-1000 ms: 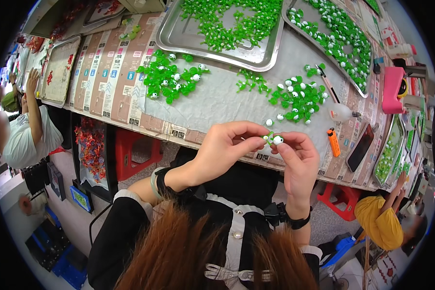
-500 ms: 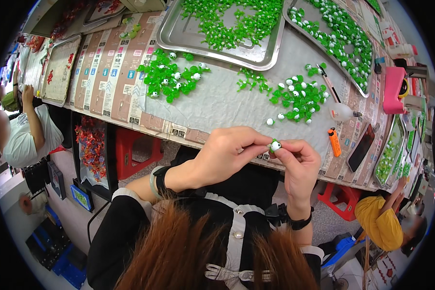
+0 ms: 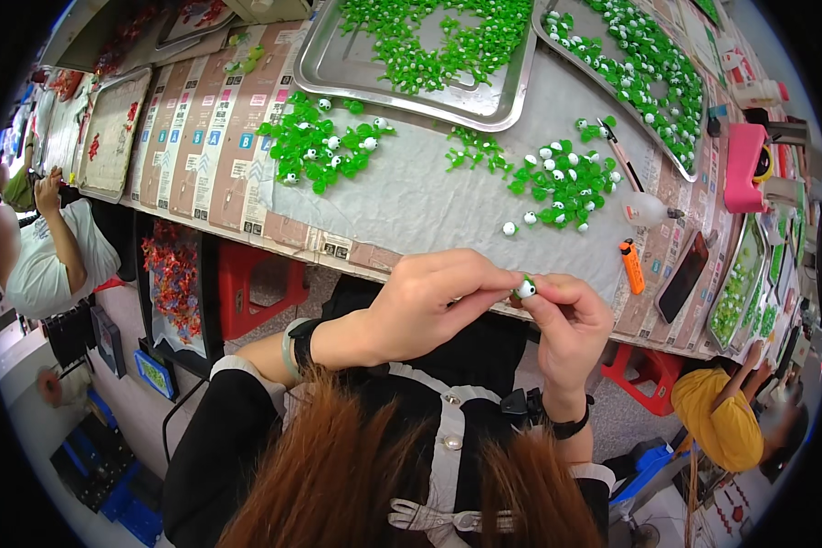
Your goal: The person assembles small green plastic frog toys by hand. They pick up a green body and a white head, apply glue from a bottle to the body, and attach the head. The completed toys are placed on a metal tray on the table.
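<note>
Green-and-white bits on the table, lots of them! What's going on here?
A person holds a small green-and-white piece just off the near edge of the table, pinched between the fingertips of the left hand and the right hand. Similar pieces lie loose in a left pile and a right pile, with a metal tray of green parts beyond.

the left grip (image 3: 429, 300) and right grip (image 3: 568, 321) pinch a green and white piece (image 3: 526, 289) near the table (image 3: 201, 163).

Dark phone (image 3: 682, 277), pink tape dispenser (image 3: 742, 169), red stool (image 3: 235, 297)
</note>
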